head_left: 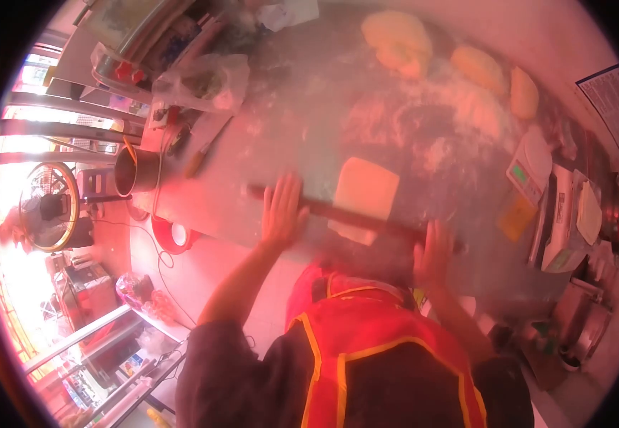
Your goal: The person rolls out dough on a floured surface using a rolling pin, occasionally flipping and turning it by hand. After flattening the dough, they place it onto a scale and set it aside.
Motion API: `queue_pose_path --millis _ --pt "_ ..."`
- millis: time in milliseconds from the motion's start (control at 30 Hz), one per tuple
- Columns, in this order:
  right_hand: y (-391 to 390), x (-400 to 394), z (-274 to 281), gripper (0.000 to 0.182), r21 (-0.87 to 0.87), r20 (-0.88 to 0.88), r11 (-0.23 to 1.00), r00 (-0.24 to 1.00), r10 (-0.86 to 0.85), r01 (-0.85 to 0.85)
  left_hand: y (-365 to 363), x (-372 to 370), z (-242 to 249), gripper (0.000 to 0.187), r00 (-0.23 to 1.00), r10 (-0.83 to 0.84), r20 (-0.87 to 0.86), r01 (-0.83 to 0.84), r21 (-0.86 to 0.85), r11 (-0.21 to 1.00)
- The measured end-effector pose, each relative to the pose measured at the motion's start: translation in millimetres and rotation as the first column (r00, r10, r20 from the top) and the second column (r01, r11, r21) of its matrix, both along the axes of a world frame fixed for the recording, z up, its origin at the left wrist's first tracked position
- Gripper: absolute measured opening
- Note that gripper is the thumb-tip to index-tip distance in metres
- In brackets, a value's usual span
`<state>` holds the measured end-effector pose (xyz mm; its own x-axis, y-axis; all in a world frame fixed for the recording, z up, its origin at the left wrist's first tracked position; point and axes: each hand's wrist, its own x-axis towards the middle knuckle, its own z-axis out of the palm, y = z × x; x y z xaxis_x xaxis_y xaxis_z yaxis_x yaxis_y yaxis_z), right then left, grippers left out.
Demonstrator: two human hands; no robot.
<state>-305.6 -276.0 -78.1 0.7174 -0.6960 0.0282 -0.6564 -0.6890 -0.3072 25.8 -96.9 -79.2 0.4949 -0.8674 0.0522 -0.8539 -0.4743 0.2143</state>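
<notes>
A dark rolling pin [341,213] lies across a flat, pale sheet of dough [366,187] on the floured worktop [281,135]. My left hand [283,212] rests on the pin near its left end, fingers stretched out. Toward the other end, my right hand [434,255] lies against the pin with its fingers extended, slightly blurred. Dough shows on both sides of the pin, and the strip beneath it is hidden.
A large dough lump [397,43] and two smaller pieces lie along the far edge. Right of the dough stand a small scale [528,170] and a bigger white machine [560,217]. A clear plastic bag [216,84] and a wooden-handled tool [196,162] lie at left.
</notes>
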Motion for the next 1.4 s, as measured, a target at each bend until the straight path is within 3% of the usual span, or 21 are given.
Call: queue_pose_path --millis 67,100,200,267,433,567,633,733,767,867,967,1067,1167,1267,1400 --pt "8.7 1.5 1.8 0.06 0.01 -0.026 1.0 0.999 -0.021 0.021 23.1 -13.9 -4.0 0.066 0.999 0.015 -0.032 -0.014 0.03 0.999" --pt "13.4 -2.0 2.6 0.06 0.025 -0.051 0.999 0.998 -0.029 0.03 18.1 -9.3 -12.4 0.065 1.0 -0.014 0.015 0.015 -0.076 0.997" --pt "-35.6 34.0 -15.7 0.059 -0.031 -0.079 0.995 0.992 -0.101 0.099 -40.8 22.9 -6.1 0.064 0.999 0.022 -0.023 -0.021 0.04 0.999" --pt "-76.0 62.6 -20.8 0.057 -0.185 -0.18 0.979 0.976 -0.122 0.088 -83.5 44.9 -3.6 0.063 0.999 0.017 0.05 -0.016 -0.01 1.0" --pt "-147.1 112.0 -17.5 0.056 -0.243 -0.082 0.954 0.976 -0.202 0.177 -167.7 92.5 -5.3 0.06 0.988 -0.026 0.155 0.048 -0.14 0.989" --pt "-100.6 76.6 -21.4 0.058 -0.187 -0.046 0.979 0.995 -0.088 0.078 -106.5 62.1 0.6 0.061 0.992 -0.043 0.115 0.053 -0.084 0.995" --pt "-41.6 46.3 -6.5 0.058 -0.073 -0.014 0.997 0.999 -0.034 0.033 -50.7 43.7 -21.4 0.063 0.992 0.0 0.122 -0.004 0.036 0.999" --pt "-1.6 20.7 5.3 0.057 0.055 0.037 0.998 0.999 0.008 -0.01 -7.4 21.2 -10.3 0.062 1.0 -0.003 0.016 0.002 0.029 1.0" --pt "-14.7 23.7 -6.3 0.058 -0.05 0.002 0.999 1.0 0.013 -0.013 -16.6 26.7 -7.1 0.059 0.999 -0.02 0.025 0.019 0.05 0.999" --pt "-66.8 47.6 -7.9 0.058 -0.031 0.09 0.992 0.989 -0.117 0.12 -67.2 51.0 -0.6 0.058 0.998 -0.013 0.056 0.017 -0.076 0.997" --pt "-25.6 22.4 -6.7 0.057 -0.055 -0.008 0.997 0.998 -0.058 0.058 -30.2 28.1 0.2 0.059 0.999 -0.022 0.029 0.022 -0.005 1.0" --pt "22.6 -8.7 4.3 0.055 -0.009 -0.054 1.0 0.998 0.011 -0.012 31.2 -1.3 -5.8 0.06 1.0 -0.015 0.015 0.016 -0.057 0.998" --pt "9.9 10.1 0.3 0.055 -0.019 -0.05 0.998 0.997 -0.053 0.052 15.9 6.3 -5.7 0.059 1.0 -0.004 0.03 0.005 -0.018 1.0" --pt "-36.0 41.0 -13.0 0.055 -0.161 -0.177 0.984 0.979 -0.1 0.071 -36.1 37.3 -12.7 0.061 0.993 -0.021 0.115 0.022 -0.011 1.0" --pt "-100.7 82.3 -15.1 0.055 -0.208 -0.152 0.975 0.982 -0.112 0.079 -104.6 78.7 -8.4 0.063 0.985 -0.035 0.167 0.049 -0.077 0.996"
